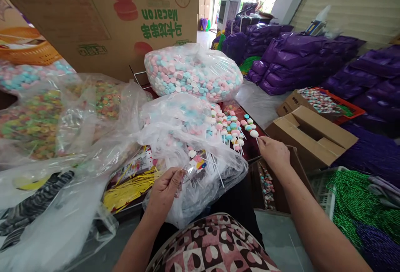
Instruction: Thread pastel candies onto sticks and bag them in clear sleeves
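My right hand (275,154) pinches the white stick of a candy skewer (250,126) threaded with pastel pink, blue and white pieces. The skewer points away from me over the table's right edge. Beside it lies a pile of similar skewers (229,128). My left hand (167,186) is closed on a small clear plastic wrapper (186,176) with a printed patch. Under and beyond that hand spreads a clear plastic bag (200,197). Several loose white sticks (213,165) lie on the bag, right of the left hand.
A large bag of pastel candies (193,72) stands behind the pile. Bags of gummy rings (34,122) and yellow ties (131,188) lie left. A cardboard box (168,22) rises behind. On the right are an open carton (312,134), green netting (359,201) and purple sacks (300,59).
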The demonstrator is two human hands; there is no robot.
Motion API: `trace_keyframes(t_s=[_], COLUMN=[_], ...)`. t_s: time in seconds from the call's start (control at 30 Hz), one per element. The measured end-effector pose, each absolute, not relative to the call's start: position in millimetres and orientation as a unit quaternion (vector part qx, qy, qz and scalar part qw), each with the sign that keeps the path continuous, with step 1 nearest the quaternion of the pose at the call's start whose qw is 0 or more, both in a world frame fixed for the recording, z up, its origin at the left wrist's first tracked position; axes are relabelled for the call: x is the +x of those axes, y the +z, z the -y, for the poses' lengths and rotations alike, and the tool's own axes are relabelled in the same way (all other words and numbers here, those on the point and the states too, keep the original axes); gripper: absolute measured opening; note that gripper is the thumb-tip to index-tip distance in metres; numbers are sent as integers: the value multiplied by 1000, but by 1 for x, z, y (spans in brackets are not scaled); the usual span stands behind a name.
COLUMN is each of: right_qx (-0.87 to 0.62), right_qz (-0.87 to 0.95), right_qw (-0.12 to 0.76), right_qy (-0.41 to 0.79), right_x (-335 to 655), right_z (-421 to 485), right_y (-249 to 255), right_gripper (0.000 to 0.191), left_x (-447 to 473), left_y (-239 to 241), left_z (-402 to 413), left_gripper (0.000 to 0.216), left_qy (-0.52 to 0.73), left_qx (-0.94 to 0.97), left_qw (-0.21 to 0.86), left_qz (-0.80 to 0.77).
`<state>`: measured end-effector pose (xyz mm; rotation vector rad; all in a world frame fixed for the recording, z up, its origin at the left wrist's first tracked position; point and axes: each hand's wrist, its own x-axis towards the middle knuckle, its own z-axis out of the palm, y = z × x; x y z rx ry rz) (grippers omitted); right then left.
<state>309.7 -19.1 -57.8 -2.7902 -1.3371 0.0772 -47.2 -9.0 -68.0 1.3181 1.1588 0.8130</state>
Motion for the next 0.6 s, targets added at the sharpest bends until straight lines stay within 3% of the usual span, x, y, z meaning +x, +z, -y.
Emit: trace_keyframes(t_s=[0.4, 0.6], right_qx=[-844, -823], right_qz=[533, 562], right_qw=[-48, -81], right_qy=[3, 0], right_x=[366, 387], right_z=[-17, -61], right_y=[-10, 9], right_gripper=[39, 27], left_x=[-56, -56], left_y=[-77, -78], left_z=[8, 10], left_gripper=[39, 39], left_qy=[350, 355], left_qx=[556, 549], left_qw=[573, 584], left_qz=[-490, -481])
